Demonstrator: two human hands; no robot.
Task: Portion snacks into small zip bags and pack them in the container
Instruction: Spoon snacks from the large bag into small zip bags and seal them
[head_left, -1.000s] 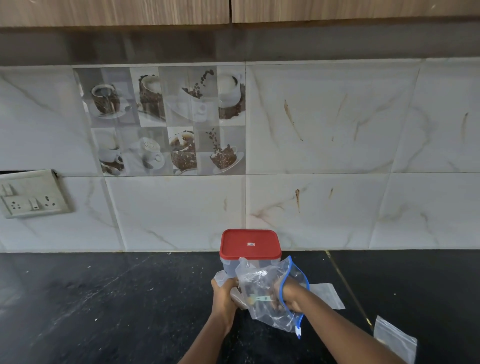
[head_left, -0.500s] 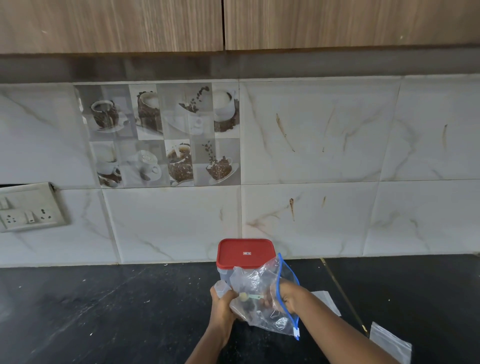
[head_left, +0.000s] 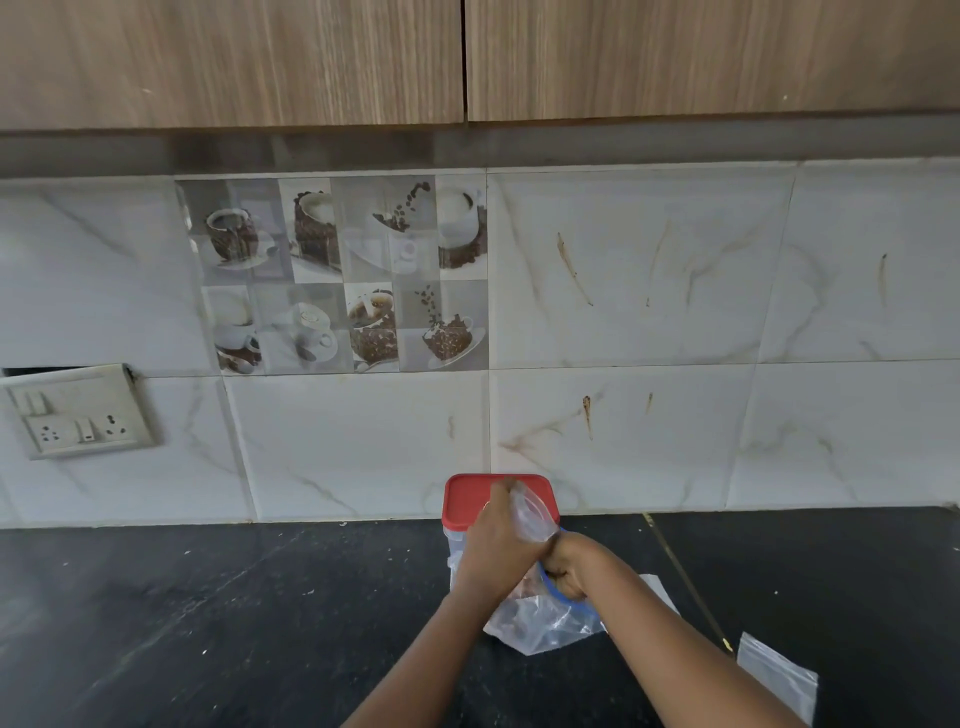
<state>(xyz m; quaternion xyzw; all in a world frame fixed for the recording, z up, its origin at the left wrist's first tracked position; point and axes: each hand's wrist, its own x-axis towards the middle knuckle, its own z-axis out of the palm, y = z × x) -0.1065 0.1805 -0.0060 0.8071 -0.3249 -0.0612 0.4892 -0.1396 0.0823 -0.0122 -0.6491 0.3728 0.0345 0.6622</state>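
Note:
A clear container with a red lid (head_left: 470, 498) stands on the black counter (head_left: 208, 623) against the tiled wall. In front of it lies a large clear zip bag with a blue seal (head_left: 543, 626), holding dark snacks. My left hand (head_left: 498, 545) is raised in front of the container and grips a small clear zip bag (head_left: 530, 512). My right hand (head_left: 566, 566) is curled at the big bag's blue mouth; what its fingers hold is hidden.
An empty small zip bag (head_left: 776, 675) lies at the right front of the counter, another flat bag (head_left: 660, 590) behind my right forearm. A switch and socket plate (head_left: 78, 413) sits on the wall at the left. Wooden cabinets (head_left: 467, 57) hang above.
My left hand has risen with the small bag to in front of the red lid. My right hand has moved to the big bag's mouth. The camera has tilted up.

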